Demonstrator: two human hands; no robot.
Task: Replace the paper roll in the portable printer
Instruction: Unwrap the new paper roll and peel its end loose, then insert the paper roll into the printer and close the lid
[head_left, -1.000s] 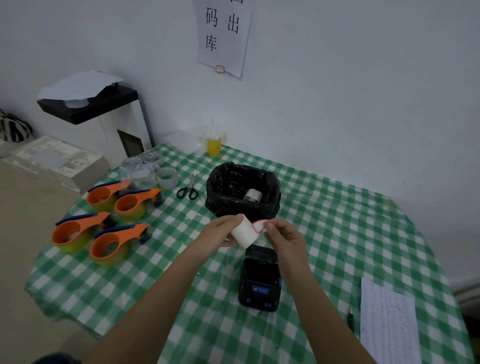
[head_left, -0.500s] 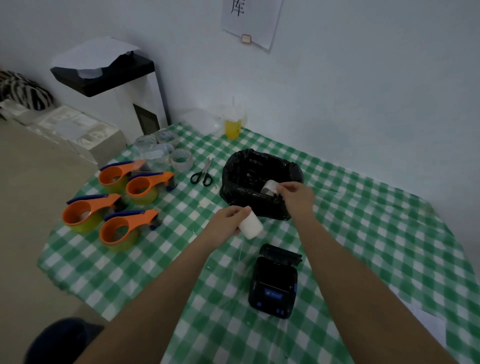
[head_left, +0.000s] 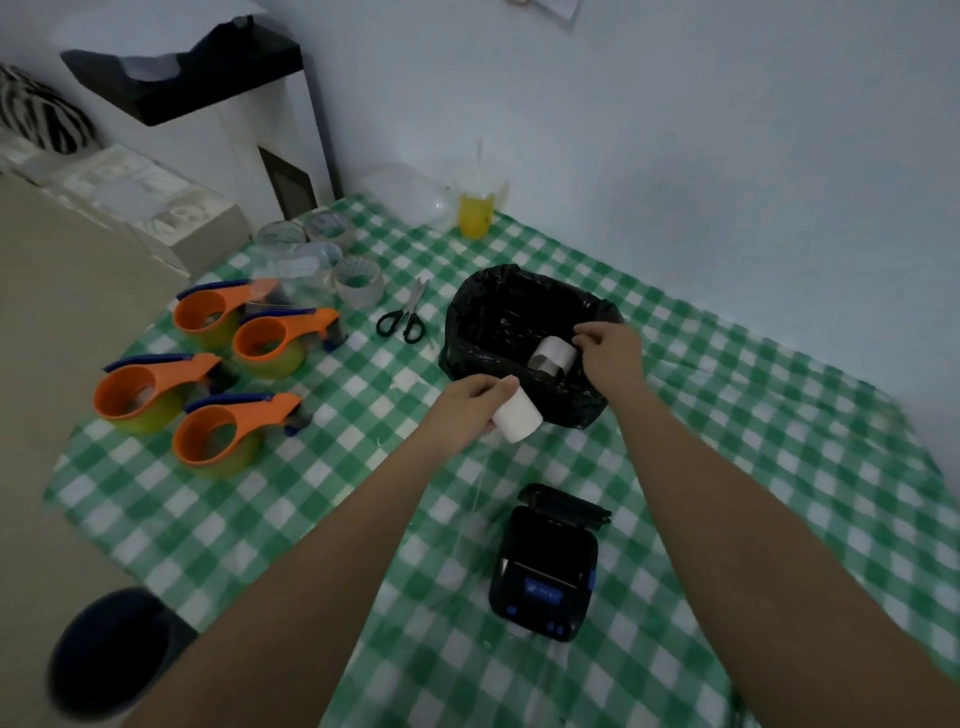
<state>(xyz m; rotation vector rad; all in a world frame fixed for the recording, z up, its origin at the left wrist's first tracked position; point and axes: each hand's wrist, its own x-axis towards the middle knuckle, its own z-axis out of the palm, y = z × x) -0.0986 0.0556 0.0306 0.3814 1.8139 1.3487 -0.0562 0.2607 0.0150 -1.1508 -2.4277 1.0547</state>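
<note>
Fresh white paper roll (head_left: 517, 421), a short smooth cylinder, sits clamped in the left hand (head_left: 470, 410), fingers curled round its near end, far end jutting out toward the bin. A second ago both hands met on this roll, the right picking at a small red-edged sticker on its loose end; now the right hand (head_left: 608, 353) has left it and reaches out beyond the grip, over the rim of the black-bag-lined waste bin (head_left: 467, 322). Its fingertips are pinched together just above the bin; whether a scrap is still between them cannot be told. Judgement: the seal tab has been peeled and is being binned, so the roll is ready to load. Inside the bin, just past the gripped roll, lies a spent grey-white cardboard core (head_left: 553, 356), on its side; nothing else is visible in the black liner. Nearer the body than the grip, and a little right, the small black portable printer (head_left: 543, 571) rests on the green-and-white checked tablecloth (head_left: 779, 467), its lid hinged up and back, paper bay open; the bay's contents are too dark to read. Left of the grip: black-handled scissors (head_left: 402, 317), then four orange tape dispensers (head_left: 218, 384). Next move likely brings the roll back down to the open bay.
</note>
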